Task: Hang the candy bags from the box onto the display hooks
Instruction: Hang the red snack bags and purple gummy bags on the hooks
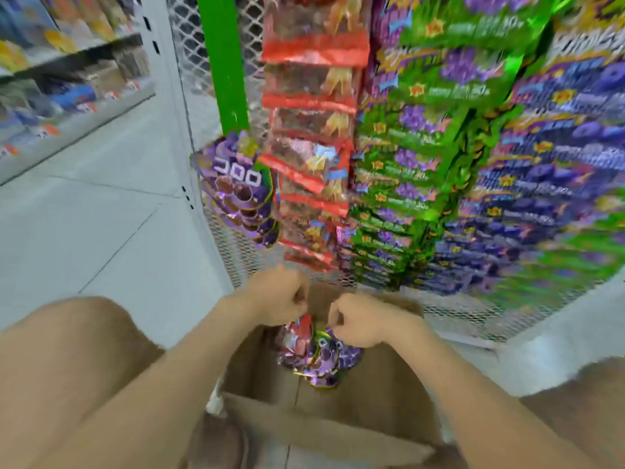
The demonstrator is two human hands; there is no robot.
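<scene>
An open cardboard box (382, 384) stands on the floor below me with a bunch of purple candy bags (318, 357) inside. My left hand (280, 296) pinches the top of the bags from the left. My right hand (358, 319) pinches them from the right, fingers curled. Above, more purple candy bags (236, 187) hang on a hook at the left edge of the wire mesh display (236, 248). The picture is blurred.
Red bags (311, 164) hang in a column beside the purple ones, with green and purple packs (439, 147) filling the mesh to the right. A green post (223, 62) rises behind. Grey shelving (67, 96) stands to the left across the tiled floor. My knees flank the box.
</scene>
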